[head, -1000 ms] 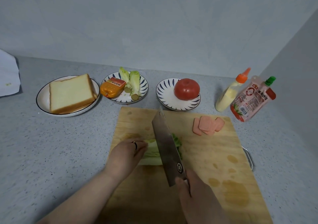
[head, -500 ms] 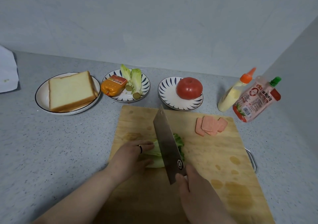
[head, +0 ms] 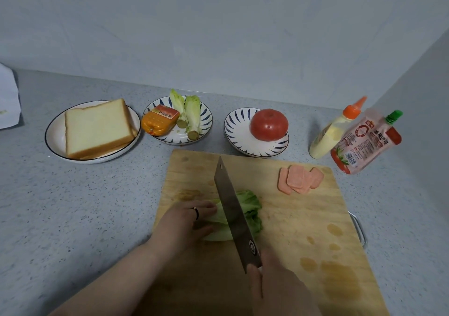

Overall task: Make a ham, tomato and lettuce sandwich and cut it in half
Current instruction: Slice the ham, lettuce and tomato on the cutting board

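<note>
A piece of lettuce [head: 250, 206] lies on the wooden cutting board [head: 303, 218]. My left hand [head: 187, 223] rests on its left end with fingers stretched flat. My right hand [head: 279, 289] grips the handle of a big knife [head: 233, 213], whose blade lies across the lettuce. Several pink ham slices [head: 300, 179] sit at the board's far right. Bread slices [head: 97, 127] lie on a white plate [head: 54, 135], a tomato [head: 269, 124] on a patterned plate [head: 235, 133], and a ham pack [head: 159, 122] with lettuce stalks [head: 192, 115] on a middle plate [head: 206, 123].
A mayonnaise bottle [head: 332, 133] and a ketchup pouch [head: 362, 143] stand at the right by the side wall. White paper [head: 8, 101] lies at the far left. The grey countertop [head: 85, 206] runs back to the wall. The board has a metal handle [head: 359, 228].
The blade has shifted a little left along the lettuce, so more leaf shows to its right. My left hand has drawn back leftwards. The view has shifted slightly.
</note>
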